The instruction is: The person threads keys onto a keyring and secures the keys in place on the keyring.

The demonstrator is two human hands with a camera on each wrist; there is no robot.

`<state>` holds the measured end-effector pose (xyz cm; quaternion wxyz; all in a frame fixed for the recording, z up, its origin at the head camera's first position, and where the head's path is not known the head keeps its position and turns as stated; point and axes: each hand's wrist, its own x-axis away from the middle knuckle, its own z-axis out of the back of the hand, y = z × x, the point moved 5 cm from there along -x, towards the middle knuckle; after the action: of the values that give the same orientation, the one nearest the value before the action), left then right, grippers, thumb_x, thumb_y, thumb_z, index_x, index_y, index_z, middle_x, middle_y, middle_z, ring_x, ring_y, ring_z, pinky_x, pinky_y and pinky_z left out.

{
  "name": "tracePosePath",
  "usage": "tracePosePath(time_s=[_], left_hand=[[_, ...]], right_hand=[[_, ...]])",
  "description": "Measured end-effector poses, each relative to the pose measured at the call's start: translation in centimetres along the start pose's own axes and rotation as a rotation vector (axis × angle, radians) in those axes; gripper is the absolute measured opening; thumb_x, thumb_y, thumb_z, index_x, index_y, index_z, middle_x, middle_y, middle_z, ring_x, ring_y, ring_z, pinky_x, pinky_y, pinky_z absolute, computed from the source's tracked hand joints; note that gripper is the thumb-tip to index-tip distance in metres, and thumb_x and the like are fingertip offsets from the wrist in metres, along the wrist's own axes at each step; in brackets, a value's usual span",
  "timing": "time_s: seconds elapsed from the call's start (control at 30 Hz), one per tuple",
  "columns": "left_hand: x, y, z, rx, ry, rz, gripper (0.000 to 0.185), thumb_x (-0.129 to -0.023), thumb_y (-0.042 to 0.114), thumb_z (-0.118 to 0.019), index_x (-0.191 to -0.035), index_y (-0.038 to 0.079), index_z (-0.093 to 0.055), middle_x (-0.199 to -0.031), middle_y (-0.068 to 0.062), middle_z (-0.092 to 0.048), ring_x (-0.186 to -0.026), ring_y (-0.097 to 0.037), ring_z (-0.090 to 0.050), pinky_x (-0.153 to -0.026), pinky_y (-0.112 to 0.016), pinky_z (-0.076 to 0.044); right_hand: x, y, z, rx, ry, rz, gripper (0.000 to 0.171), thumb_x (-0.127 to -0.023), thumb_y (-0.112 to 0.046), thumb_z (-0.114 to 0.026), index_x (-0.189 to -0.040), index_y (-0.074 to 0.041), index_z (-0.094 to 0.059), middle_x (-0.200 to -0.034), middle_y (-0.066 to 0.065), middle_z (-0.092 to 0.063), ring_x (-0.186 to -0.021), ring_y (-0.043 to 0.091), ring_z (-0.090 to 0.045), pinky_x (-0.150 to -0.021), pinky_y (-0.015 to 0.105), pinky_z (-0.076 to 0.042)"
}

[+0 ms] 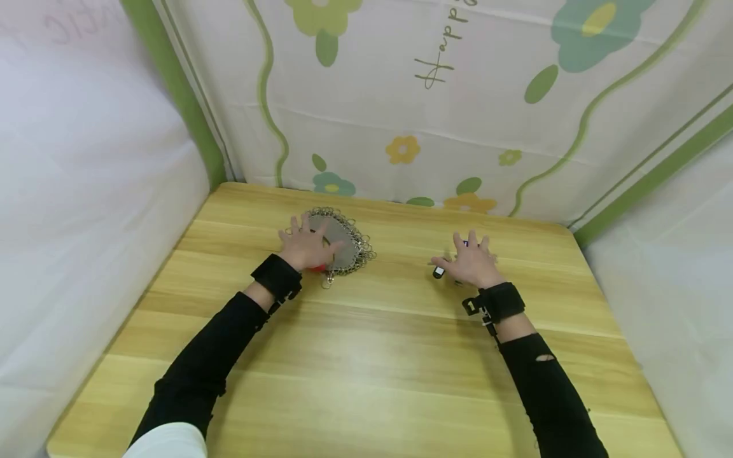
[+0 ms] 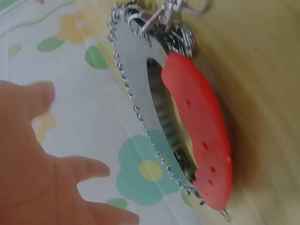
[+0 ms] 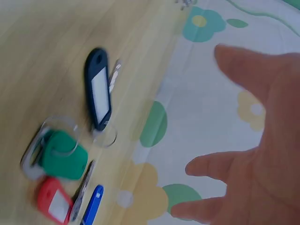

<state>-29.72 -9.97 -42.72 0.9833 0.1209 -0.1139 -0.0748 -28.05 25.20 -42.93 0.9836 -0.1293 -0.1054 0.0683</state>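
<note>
The left hand (image 1: 307, 247) has its grip wide, fingers spread, above a grey plate (image 1: 346, 239) with a red handle (image 2: 206, 136) and small metal rings (image 1: 365, 250) along its edge, left of the middle on the worktop's (image 1: 366, 356) far side; the right hand (image 1: 474, 263), its grip likewise wide, hangs farther right above a green tag (image 3: 64, 155), a red tag (image 3: 55, 200) and a blue tag (image 3: 92, 205); a black tag (image 3: 98, 89) lies near its thumb.
</note>
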Motion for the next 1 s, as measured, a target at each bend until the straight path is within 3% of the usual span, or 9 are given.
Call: tracePosePath(time_s=[0.1,0.23,0.43,0.53,0.73,0.87,1.0], left_hand=[[-0.4,-0.8,0.2,0.014,0.014,0.02,0.072,-0.096,0.056,-0.034,-0.147,0.006,-0.03,-0.147,-0.031,-0.02,-0.133,-0.051,-0.019,-0.097,-0.067,-0.023],[-1.1,-2.1,0.2,0.003,0.035,0.062,0.063,-0.096,0.047,-0.041,-0.133,-0.005,-0.047,-0.129,-0.03,-0.042,-0.115,-0.047,-0.044,-0.084,-0.056,-0.043],[-1.6,-3.8,-0.4,-0.081,0.003,0.143,0.053,-0.097,0.045,-0.041,-0.108,-0.001,-0.067,-0.099,-0.025,-0.058,-0.086,-0.037,-0.06,-0.068,-0.044,-0.049],[-1.6,-4.2,-0.6,-0.096,-0.03,0.186,0.057,-0.096,0.05,-0.04,-0.106,0.002,-0.068,-0.096,-0.021,-0.063,-0.082,-0.033,-0.062,-0.069,-0.041,-0.048],[-1.5,-4.5,-1.3,-0.068,-0.087,0.237,0.066,-0.091,0.059,-0.042,-0.111,0.0,-0.066,-0.116,-0.021,-0.056,-0.09,-0.032,-0.059,-0.075,-0.04,-0.047],[-2.0,-5.2,-2.0,0.01,-0.103,0.239,0.056,-0.092,0.055,-0.044,-0.087,0.005,-0.069,-0.09,-0.016,-0.06,-0.068,-0.024,-0.053,-0.06,-0.033,-0.041],[-2.2,-5.9,-2.3,0.156,-0.071,0.205,0.043,-0.092,0.041,-0.047,-0.069,0.007,-0.06,-0.064,-0.007,-0.052,-0.052,-0.019,-0.044,-0.052,-0.029,-0.035]], right_hand=[[0.1,-0.3,0.1,-0.054,0.015,0.024,0.079,-0.094,-0.05,-0.048,-0.145,0.006,-0.026,-0.146,0.037,-0.011,-0.131,0.06,-0.005,-0.096,0.071,-0.019],[0.3,-0.7,0.1,-0.105,0.028,0.035,0.064,-0.096,-0.038,-0.05,-0.136,0.011,-0.039,-0.138,0.038,-0.028,-0.126,0.055,-0.024,-0.096,0.063,-0.03],[0.5,-1.1,-0.2,-0.149,0.019,0.056,0.058,-0.097,-0.035,-0.049,-0.132,0.012,-0.044,-0.13,0.035,-0.039,-0.116,0.045,-0.042,-0.09,0.055,-0.04],[0.7,-1.1,-0.3,-0.19,0.01,0.047,0.058,-0.097,-0.035,-0.048,-0.132,0.011,-0.044,-0.128,0.032,-0.043,-0.117,0.043,-0.041,-0.089,0.053,-0.04],[1.2,-1.2,-0.4,-0.298,-0.006,0.025,0.061,-0.098,-0.04,-0.046,-0.136,0.007,-0.041,-0.132,0.029,-0.044,-0.119,0.042,-0.043,-0.09,0.053,-0.041],[1.1,-1.3,-0.6,-0.349,-0.02,0.028,0.065,-0.098,-0.044,-0.045,-0.137,0.007,-0.04,-0.136,0.028,-0.042,-0.121,0.043,-0.044,-0.093,0.054,-0.039],[0.8,-1.3,-0.8,-0.372,-0.024,0.036,0.065,-0.098,-0.045,-0.044,-0.138,0.006,-0.041,-0.138,0.027,-0.04,-0.124,0.043,-0.04,-0.095,0.055,-0.037]])
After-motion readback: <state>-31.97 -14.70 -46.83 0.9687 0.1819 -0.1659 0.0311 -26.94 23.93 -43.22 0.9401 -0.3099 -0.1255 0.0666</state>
